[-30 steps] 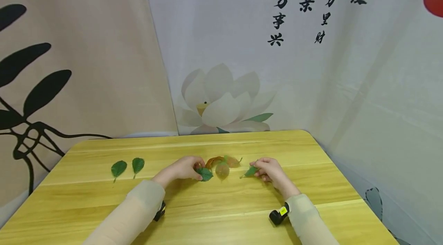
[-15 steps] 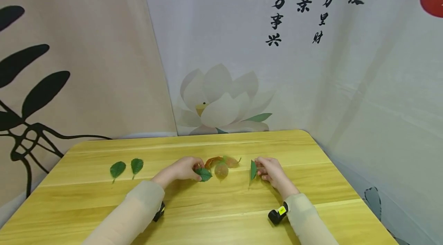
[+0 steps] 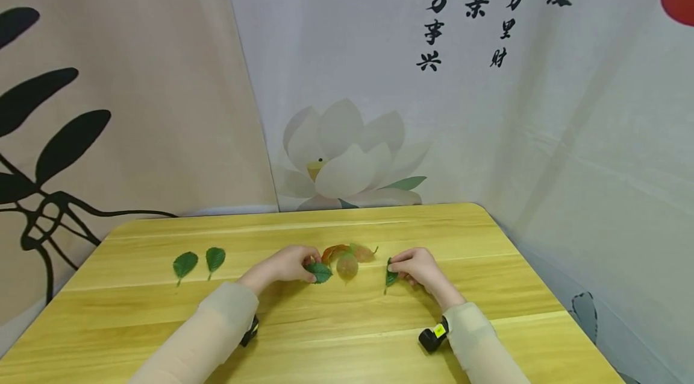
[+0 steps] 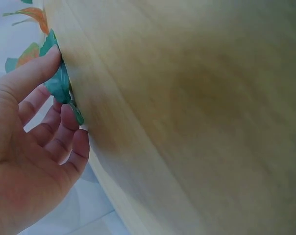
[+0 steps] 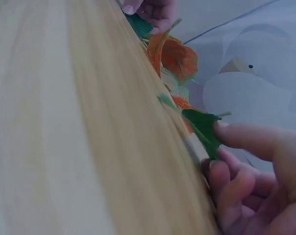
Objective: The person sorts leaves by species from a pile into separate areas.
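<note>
My left hand point(image 3: 293, 263) pinches a green leaf point(image 3: 320, 273) low over the table, left of the orange leaves. In the left wrist view the thumb lies on that leaf point(image 4: 58, 81), with fingers behind it. My right hand point(image 3: 420, 268) pinches another green leaf point(image 3: 391, 276), its stem pointing toward me. The right wrist view shows this leaf point(image 5: 203, 128) between thumb and fingers, close to the tabletop. Between the hands lies a small cluster of orange-brown leaves point(image 3: 347, 266) with green stems; one of them, curled point(image 5: 180, 58), stands up from the table.
Two green leaves, one farther left point(image 3: 185, 264) and one beside it point(image 3: 215, 259), lie apart on the left of the wooden table point(image 3: 336, 336). Behind the far edge hangs a printed cloth point(image 3: 352, 70). A black wrist camera point(image 3: 432, 337) sits at the right cuff.
My right hand has turned its leaf from pointing left, through upright edge-on, to stem toward me, and shifted slightly left. The left hand stays in place with its leaf.
</note>
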Demonstrator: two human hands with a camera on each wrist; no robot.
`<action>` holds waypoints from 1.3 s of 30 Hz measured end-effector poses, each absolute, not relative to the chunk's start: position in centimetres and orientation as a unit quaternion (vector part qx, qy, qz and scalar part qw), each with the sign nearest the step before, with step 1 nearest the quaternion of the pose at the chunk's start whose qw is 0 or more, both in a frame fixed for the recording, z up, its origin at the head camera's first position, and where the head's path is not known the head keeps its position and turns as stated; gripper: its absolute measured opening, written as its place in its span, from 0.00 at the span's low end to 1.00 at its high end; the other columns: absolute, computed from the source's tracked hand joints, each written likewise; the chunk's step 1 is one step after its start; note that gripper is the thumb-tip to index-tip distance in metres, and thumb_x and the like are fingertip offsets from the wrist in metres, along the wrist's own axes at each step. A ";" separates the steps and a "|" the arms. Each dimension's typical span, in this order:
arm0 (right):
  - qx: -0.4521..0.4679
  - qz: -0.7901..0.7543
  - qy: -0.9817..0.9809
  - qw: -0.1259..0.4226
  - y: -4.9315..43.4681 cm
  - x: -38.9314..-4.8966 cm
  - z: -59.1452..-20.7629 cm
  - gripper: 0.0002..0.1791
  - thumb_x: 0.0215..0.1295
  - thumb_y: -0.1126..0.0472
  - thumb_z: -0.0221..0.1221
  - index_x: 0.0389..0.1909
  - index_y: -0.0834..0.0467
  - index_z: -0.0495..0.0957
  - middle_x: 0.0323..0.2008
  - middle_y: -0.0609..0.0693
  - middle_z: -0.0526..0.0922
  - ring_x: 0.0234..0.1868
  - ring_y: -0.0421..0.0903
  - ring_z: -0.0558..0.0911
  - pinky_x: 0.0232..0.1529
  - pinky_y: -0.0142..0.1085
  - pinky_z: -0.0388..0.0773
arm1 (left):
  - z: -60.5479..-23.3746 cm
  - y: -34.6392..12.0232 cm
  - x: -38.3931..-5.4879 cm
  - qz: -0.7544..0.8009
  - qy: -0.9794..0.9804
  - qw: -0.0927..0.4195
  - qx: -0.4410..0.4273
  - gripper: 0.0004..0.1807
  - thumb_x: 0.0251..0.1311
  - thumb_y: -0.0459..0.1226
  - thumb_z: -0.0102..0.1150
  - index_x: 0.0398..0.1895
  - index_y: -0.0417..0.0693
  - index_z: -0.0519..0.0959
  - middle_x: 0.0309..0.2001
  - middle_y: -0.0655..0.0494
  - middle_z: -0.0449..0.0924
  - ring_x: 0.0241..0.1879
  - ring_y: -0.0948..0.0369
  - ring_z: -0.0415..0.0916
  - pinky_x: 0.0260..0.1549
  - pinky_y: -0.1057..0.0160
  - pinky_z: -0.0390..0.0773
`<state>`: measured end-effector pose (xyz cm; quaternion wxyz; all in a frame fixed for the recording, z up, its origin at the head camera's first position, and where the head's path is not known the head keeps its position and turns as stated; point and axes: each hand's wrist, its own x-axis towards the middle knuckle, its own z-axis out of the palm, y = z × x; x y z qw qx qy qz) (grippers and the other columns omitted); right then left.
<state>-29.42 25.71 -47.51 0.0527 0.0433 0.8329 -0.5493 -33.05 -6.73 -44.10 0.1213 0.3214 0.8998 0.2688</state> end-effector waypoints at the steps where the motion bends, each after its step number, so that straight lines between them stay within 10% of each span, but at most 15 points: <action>1: 0.043 -0.543 0.837 0.052 25.6 -29.4 -47.4 0.12 0.55 0.62 0.70 0.40 0.61 0.85 0.25 0.54 0.82 0.18 0.43 0.75 0.16 0.31 0.68 | -44.1 -6.7 -33.1 0.268 0.901 0.122 0.320 0.15 0.52 0.33 0.71 0.42 0.45 0.79 0.31 0.54 0.75 0.32 0.59 0.69 0.35 0.55 0.72; 23: -0.064 -0.431 0.900 0.013 24.7 -29.5 -46.7 0.12 0.56 0.72 0.58 0.35 0.56 0.85 0.23 0.50 0.77 0.11 0.40 0.65 0.12 0.31 0.65 | -43.7 -6.5 -33.0 0.265 0.905 0.125 0.309 0.15 0.52 0.32 0.71 0.42 0.46 0.79 0.34 0.55 0.77 0.37 0.58 0.73 0.42 0.50 0.75; 39: -0.063 -0.421 0.904 0.040 24.7 -29.2 -46.7 0.09 0.53 0.64 0.70 0.37 0.56 0.87 0.26 0.48 0.77 0.16 0.41 0.65 0.15 0.32 0.66 | -44.1 -6.7 -33.3 0.282 0.892 0.132 0.328 0.07 0.56 0.32 0.68 0.34 0.46 0.80 0.29 0.59 0.76 0.31 0.61 0.70 0.34 0.58 0.72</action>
